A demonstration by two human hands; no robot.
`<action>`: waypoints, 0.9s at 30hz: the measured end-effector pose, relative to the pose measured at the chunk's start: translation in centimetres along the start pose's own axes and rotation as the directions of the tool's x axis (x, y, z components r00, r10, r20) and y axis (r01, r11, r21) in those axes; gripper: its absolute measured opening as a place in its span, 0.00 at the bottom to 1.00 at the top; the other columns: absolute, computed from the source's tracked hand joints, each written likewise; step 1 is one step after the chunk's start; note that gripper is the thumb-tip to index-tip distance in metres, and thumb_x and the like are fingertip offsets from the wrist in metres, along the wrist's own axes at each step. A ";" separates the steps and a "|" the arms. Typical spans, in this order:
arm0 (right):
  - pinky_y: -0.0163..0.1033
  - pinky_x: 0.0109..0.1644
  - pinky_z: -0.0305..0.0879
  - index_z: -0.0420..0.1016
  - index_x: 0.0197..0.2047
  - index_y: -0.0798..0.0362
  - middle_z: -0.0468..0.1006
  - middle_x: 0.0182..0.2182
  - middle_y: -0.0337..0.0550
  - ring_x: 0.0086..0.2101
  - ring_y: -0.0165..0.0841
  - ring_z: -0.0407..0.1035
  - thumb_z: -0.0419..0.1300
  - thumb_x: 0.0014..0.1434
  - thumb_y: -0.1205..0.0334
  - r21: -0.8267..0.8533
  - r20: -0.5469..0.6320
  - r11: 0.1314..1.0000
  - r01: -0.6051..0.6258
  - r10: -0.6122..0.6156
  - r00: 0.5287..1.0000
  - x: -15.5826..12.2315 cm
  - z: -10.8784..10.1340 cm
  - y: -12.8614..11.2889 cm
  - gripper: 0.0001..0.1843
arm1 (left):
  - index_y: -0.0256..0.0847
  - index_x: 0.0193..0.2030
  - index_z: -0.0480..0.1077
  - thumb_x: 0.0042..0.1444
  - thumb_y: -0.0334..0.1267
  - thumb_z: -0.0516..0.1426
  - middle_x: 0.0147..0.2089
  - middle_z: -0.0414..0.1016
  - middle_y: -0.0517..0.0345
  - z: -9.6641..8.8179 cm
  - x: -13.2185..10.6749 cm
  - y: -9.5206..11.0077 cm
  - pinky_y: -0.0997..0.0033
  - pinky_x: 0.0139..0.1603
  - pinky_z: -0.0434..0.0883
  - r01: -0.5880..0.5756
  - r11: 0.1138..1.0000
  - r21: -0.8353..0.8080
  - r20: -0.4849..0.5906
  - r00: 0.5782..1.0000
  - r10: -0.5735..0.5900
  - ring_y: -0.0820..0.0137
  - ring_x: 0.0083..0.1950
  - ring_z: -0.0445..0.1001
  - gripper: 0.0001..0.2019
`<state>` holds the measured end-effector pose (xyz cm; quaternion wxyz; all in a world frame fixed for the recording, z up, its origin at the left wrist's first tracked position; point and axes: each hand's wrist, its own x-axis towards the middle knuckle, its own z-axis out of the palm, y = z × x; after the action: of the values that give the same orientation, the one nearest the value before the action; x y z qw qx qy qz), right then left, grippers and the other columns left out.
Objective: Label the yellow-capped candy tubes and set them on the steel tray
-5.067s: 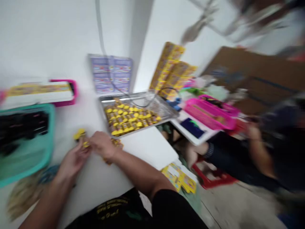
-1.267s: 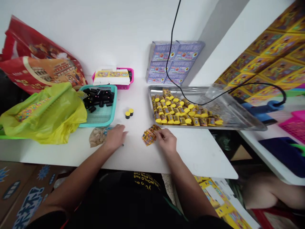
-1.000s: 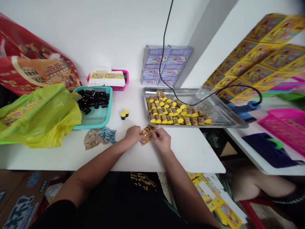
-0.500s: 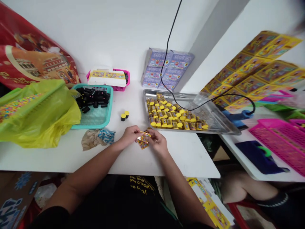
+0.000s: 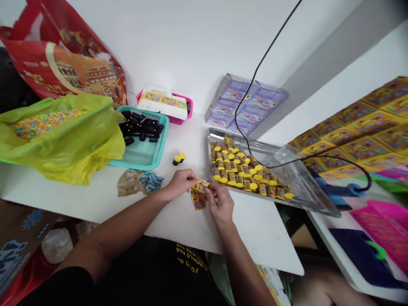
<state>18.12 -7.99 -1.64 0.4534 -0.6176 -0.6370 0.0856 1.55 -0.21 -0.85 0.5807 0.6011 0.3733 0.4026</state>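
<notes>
Just above the white table's front part, my left hand [image 5: 181, 183] pinches a small yellow-orange printed wrapper [image 5: 198, 196] by its upper left edge. From the other side my right hand [image 5: 220, 203] grips the same wrapper with thumb and fingers. Part of the wrapper hangs down between both hands; how many layers there are I cannot tell. Behind my left hand two small black containers with yellow lids [image 5: 179, 159] stand upright side by side. A metal tray [image 5: 245, 192] behind my right hand bears many similar yellow-lidded containers in printed wrappers [image 5: 236, 170].
Left stand a teal basket [image 5: 137, 159] of black containers and a yellow plastic bag [image 5: 66, 157] with colourful beads. A crumpled cloth [image 5: 129, 182] lies before the basket. Purple boxes [image 5: 245, 102] are stacked behind the tray. A black cable [image 5: 255, 76] crosses above it. A person's leg [image 5: 325, 287] shows lower right.
The whole view has shifted and tilted. Both hands still hold the wrapper, which now hangs more upright, with more of its front visible.
</notes>
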 end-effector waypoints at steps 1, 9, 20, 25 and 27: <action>0.44 0.39 0.71 0.74 0.43 0.52 0.78 0.35 0.47 0.34 0.38 0.72 0.59 0.57 0.52 0.105 0.045 0.992 -0.066 0.061 0.997 0.3 0.2 -0.3 0.15 | 0.37 0.25 0.66 0.48 0.44 0.62 0.19 0.64 0.65 -0.1 0.0 0.3 0.78 0.17 0.57 -0.004 1.000 -0.027 0.008 1.000 0.005 0.79 0.17 0.62 0.13; 0.34 0.26 0.60 0.72 0.29 0.53 0.70 0.20 0.35 0.22 0.28 0.63 0.65 0.48 0.55 0.432 0.285 0.851 -0.299 0.186 0.940 6.8 3.1 -1.8 0.11 | 0.35 0.28 0.72 0.47 0.50 0.61 0.25 0.71 0.58 -2.8 1.2 1.7 0.79 0.18 0.56 0.095 0.993 -0.069 0.006 0.995 -0.095 0.75 0.24 0.68 0.17; 0.40 0.47 0.64 0.75 0.50 0.53 0.75 0.44 0.50 0.43 0.39 0.70 0.63 0.46 0.68 -0.147 0.649 0.914 0.379 -0.200 0.734 16.2 7.9 -2.3 0.25 | 0.38 0.21 0.64 0.43 0.51 0.64 0.16 0.66 0.63 -4.2 1.7 2.3 0.77 0.17 0.51 0.055 0.996 -0.073 -0.243 0.967 -0.071 0.78 0.17 0.63 0.19; 0.37 0.40 0.63 0.76 0.44 0.52 0.78 0.36 0.44 0.35 0.35 0.70 0.63 0.48 0.66 -0.255 0.549 0.939 0.231 -0.056 0.834 16.1 7.5 -1.8 0.17 | 0.37 0.21 0.65 0.40 0.48 0.66 0.19 0.68 0.64 -3.9 1.6 2.1 0.77 0.19 0.57 0.013 0.999 -0.033 -0.174 0.985 -0.018 0.77 0.18 0.65 0.18; 0.36 0.35 0.62 0.75 0.41 0.53 0.76 0.30 0.41 0.30 0.33 0.68 0.63 0.48 0.61 -0.164 0.415 0.984 0.070 0.004 0.910 15.3 5.9 -1.4 0.14 | 0.37 0.21 0.65 0.41 0.47 0.66 0.19 0.67 0.64 -3.7 1.6 1.7 0.76 0.20 0.59 -0.020 1.000 0.019 -0.170 0.985 0.023 0.77 0.19 0.66 0.17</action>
<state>15.74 7.56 3.11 0.2538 -0.6119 -0.7338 0.1505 -1.20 2.63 0.97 0.5370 0.5735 0.4184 0.4556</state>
